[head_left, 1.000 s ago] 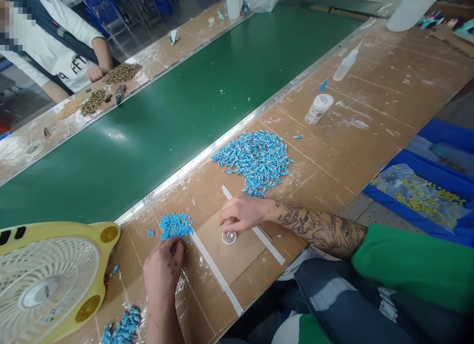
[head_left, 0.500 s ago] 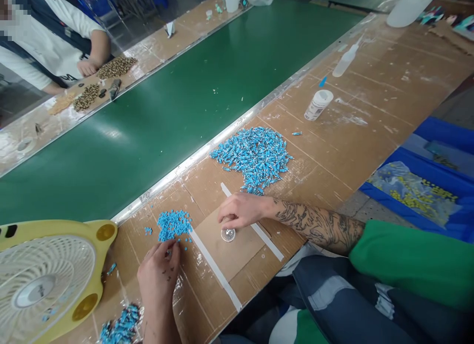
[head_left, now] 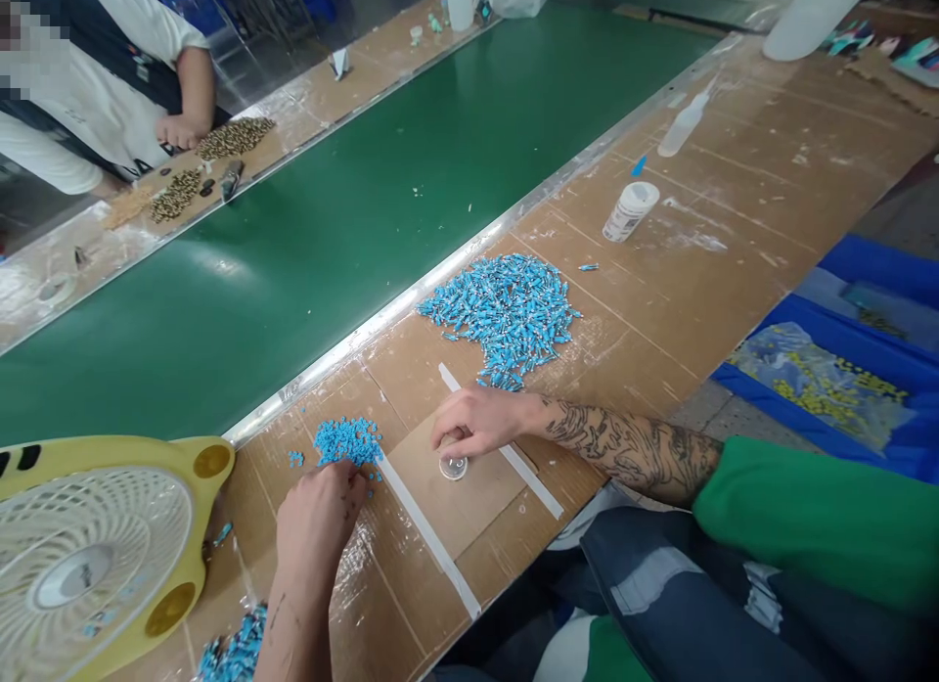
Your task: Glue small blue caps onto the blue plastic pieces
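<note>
My left hand [head_left: 321,514] is at the near edge of a pile of tiny blue bead-like pieces [head_left: 347,439]. Its fingers are curled together, and whatever they pinch is hidden behind the hand. With fingers bent and closed, my right hand [head_left: 480,421] is over the back rim of a small clear round dish [head_left: 454,469]; anything between its fingertips is too small to make out. The dish rests on a cardboard square [head_left: 447,516] edged by white tape strips [head_left: 422,521]. Behind the right hand lies a large heap of slender blue pieces with silvery ends [head_left: 514,310].
A yellow-rimmed fan [head_left: 183,467] lies at the left, with another blue pile [head_left: 239,648] near it. Beyond runs a green conveyor belt [head_left: 330,242]; a co-worker [head_left: 110,85] sits across it. A white tub [head_left: 631,212] and squeeze bottle [head_left: 684,126] occupy the right side. Blue bins [head_left: 778,398] stand below.
My left hand has moved slightly up and right, closer against the tiny blue pieces, its back turning more toward me. My right hand stays at the dish.
</note>
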The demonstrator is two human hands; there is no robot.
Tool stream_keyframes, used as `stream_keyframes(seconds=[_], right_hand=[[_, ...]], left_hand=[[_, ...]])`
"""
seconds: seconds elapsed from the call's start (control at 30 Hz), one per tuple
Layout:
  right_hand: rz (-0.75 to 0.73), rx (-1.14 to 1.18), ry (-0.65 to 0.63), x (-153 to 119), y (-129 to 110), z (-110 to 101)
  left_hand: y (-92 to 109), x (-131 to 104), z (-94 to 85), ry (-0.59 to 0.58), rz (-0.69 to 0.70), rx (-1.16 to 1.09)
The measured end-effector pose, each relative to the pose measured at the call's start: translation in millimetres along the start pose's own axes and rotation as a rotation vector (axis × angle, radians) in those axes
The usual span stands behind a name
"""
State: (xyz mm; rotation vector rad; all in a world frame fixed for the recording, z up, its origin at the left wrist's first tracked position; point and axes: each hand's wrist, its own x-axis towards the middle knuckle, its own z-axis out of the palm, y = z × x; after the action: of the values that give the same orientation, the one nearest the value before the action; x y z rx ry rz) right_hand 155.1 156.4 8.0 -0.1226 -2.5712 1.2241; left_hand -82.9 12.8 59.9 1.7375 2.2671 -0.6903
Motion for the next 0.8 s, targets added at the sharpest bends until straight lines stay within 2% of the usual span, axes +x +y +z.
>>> stream_keyframes(seconds=[0.17, 0.43, 0.53, 0.63, 0.7, 0.77, 0.8], right_hand=[[-0.028, 0.003, -0.011, 0, -1, -2], [0.016, -0.005, 0.004, 2, -7, 4], [-0.002, 0.003, -0.023, 2, -9, 1], [-0.048, -0.019, -0.044, -1, -10, -7], [-0.105, -0.066, -0.071, -4, -12, -13], [-0.146, -0.118, -0.099, -5, -13, -15], [-0.152, -0.137, -0.108, -5, -14, -15]], left_hand=[[-3, 5, -2.2, -0.053, 0.004, -0.003], [-7, 7, 1.0, 0.001, 0.011, -0.059], [-15, 3, 2.9, 0.036, 0.032, -0.194], [-20, -6, 16.0, 0.168, -0.068, -0.568], [-12, -11, 28.9, 0.333, -0.165, -0.973], [7, -12, 39.7, 0.51, -0.112, -1.49], [20, -11, 43.0, 0.55, -0.015, -1.732]])
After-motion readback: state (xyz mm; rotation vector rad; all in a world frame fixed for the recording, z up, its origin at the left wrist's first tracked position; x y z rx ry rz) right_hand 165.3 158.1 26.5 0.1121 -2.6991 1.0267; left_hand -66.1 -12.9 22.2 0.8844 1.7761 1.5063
